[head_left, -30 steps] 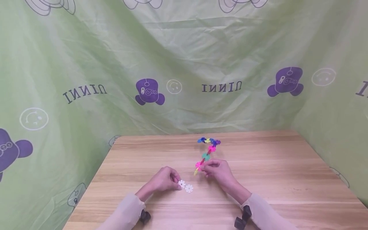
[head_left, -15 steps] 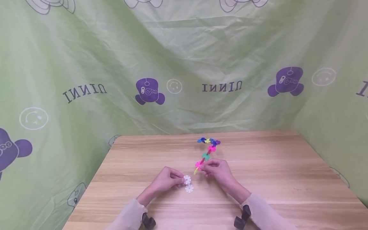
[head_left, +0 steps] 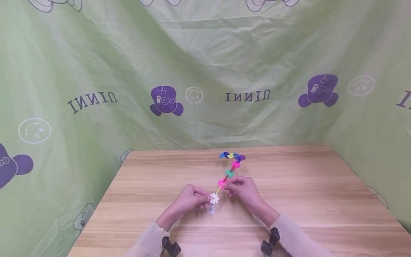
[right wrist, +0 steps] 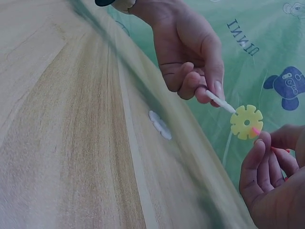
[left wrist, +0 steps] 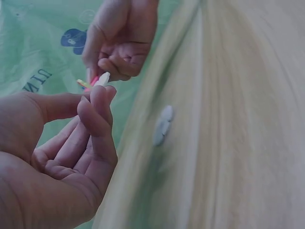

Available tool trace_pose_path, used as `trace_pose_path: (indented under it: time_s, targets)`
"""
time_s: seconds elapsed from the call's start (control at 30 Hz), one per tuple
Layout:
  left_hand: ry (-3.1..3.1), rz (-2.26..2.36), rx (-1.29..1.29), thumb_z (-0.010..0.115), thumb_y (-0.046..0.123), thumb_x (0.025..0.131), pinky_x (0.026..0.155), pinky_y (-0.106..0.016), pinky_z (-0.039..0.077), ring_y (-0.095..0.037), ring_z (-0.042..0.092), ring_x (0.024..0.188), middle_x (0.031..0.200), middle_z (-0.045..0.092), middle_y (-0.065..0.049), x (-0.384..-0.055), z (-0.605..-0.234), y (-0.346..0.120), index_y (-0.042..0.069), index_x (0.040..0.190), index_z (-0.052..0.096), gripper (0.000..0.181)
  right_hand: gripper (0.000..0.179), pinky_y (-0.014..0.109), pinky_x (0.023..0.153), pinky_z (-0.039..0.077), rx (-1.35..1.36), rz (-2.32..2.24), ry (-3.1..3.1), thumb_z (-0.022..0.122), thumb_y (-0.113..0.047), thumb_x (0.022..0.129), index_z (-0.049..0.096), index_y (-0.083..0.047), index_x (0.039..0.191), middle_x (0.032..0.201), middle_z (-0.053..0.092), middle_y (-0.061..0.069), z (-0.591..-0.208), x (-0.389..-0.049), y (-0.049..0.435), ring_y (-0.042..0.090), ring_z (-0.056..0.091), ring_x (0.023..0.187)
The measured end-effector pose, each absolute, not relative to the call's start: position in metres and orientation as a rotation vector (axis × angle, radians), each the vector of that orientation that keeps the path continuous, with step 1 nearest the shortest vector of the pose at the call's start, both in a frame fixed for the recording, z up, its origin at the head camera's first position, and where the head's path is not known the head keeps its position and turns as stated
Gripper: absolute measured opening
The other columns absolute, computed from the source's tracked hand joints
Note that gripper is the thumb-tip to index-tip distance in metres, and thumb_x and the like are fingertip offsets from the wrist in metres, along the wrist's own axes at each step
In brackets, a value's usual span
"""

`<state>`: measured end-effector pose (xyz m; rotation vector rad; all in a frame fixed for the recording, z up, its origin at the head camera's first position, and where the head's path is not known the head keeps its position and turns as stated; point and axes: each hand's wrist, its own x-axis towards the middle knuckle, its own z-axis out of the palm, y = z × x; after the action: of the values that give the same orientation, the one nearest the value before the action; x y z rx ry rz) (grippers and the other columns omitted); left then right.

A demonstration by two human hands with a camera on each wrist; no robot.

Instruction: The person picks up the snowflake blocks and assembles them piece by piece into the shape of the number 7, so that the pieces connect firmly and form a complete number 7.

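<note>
My left hand (head_left: 189, 199) pinches a white notched plastic disc (head_left: 214, 198) between thumb and index finger. In the right wrist view the white disc's edge meets a slot of the yellow disc (right wrist: 246, 122); how deep it sits I cannot tell. That yellow disc is the near end of a chain of coloured snowflake discs. With its thumb and fingers my right hand (head_left: 245, 191) grips the chain at the pink disc (head_left: 221, 183) beside the yellow one. A second white disc (head_left: 210, 209) lies on the table below the left hand.
Beyond my right hand the chain runs back through a green disc (head_left: 229, 173) and curves left into blue, purple and yellow ones (head_left: 231, 155). Wooden tabletop (head_left: 305, 200) lies beneath, with a green printed cloth (head_left: 205, 121) hanging behind and at the sides.
My left hand has lifted the white disc from beside the other white one and carried it right and up to the chain's yellow end. The right hand stays nearly still.
</note>
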<state>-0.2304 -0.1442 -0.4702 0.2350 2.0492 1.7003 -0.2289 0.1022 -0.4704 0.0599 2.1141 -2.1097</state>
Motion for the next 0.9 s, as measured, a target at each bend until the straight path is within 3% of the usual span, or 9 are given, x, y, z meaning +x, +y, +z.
trace_pose_path:
  time_s: [0.43,0.9]
  targets:
    - [2.027,1.751,0.205,0.079,0.009,0.091,0.065,-0.019,0.058,-0.006,0.069,0.068,0.091,0.082,-0.013,-0.231,-0.466,-0.137,-0.006,0.108,0.077,0.023,0.023,0.031,0.076,0.065,-0.006,-2.107,2.108,0.071,-0.002,0.094,0.071,0.009,0.114,0.095,0.080,0.010,-0.468,-0.227,0.104,0.017,0.073,0.080]
    - [2.095,1.803,0.171,0.076,0.003,0.091,0.062,-0.017,0.055,-0.006,0.067,0.066,0.086,0.082,-0.013,-0.226,-0.464,-0.122,-0.010,0.104,0.076,0.019,0.018,0.025,0.069,0.061,0.010,-2.112,2.124,0.075,-0.001,0.090,0.074,0.007,0.106,0.085,0.076,0.003,-0.467,-0.230,0.103,0.017,0.070,0.076]
